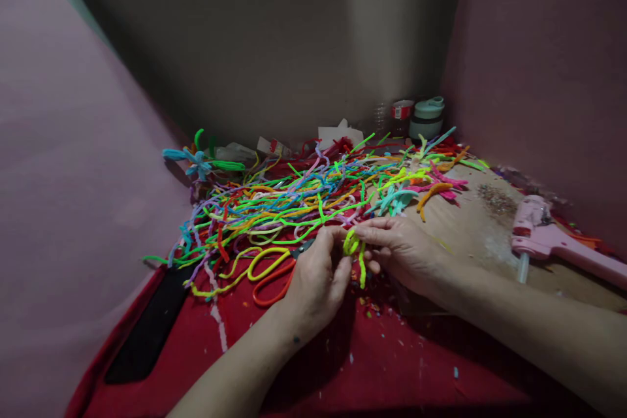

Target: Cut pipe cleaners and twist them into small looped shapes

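Over the red surface (196,359) — 2 hands, left (318,277) and right (401,251), fingers grasping a yellow-green fuzzy strand (362,268).

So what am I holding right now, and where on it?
A yellow-green fuzzy stem; both hands, left and right, pinch its looped upper part, the tail hanging free.

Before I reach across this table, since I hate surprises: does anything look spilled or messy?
Yes. A speckled dark patch of residue and a whitish smear mark the tan board beside the pink glue gun. Small colored scraps litter the red cloth.
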Available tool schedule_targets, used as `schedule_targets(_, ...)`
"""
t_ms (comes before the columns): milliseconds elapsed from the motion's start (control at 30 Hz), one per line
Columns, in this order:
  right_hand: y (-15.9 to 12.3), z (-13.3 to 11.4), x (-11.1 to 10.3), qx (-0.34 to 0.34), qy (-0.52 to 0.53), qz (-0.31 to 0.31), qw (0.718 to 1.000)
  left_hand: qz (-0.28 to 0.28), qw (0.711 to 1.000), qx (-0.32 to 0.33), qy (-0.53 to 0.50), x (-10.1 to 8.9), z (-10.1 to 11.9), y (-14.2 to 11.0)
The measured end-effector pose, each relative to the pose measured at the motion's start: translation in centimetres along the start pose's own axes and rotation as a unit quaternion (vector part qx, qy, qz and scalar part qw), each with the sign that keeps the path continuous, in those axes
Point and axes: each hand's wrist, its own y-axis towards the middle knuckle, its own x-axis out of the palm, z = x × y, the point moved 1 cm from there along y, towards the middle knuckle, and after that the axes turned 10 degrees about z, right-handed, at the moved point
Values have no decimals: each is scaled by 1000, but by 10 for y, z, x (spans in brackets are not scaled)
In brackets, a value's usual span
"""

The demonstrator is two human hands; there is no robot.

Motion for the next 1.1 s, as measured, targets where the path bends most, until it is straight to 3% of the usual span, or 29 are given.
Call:
schedule_targets(200, 2, -1, -1, 2, 4, 30, 1000, -54, 984, -134, -99, -3, 6, 7)
schedule_targets(333, 2, -3, 0, -9, -16, 23, 1000, -155, 943, -255, -145, -12, 10, 14)
schedule_targets(467, 1, -6, 2, -13, -34, 24, 999, -172, 905, -318, -225, -18, 9, 16)
schedule_targets(600, 1, -9, 2, -36, -62, 29, 997, -177, 878, -318, -311, -15, 7, 14)
schedule_targets(833, 0, -11, 2, -46, -96, 56, 993, -135, 914, -299, -239, -12, 8, 15)
schedule_targets(967, 0, -9, 1, -27, -75, -2, 997, -99, 919, -283, -256, -13, 8, 16)
schedule_targets(1100, 0, -7, 0, 2, -148, -40, 988, -48, 927, -262, -265, -16, 7, 17)
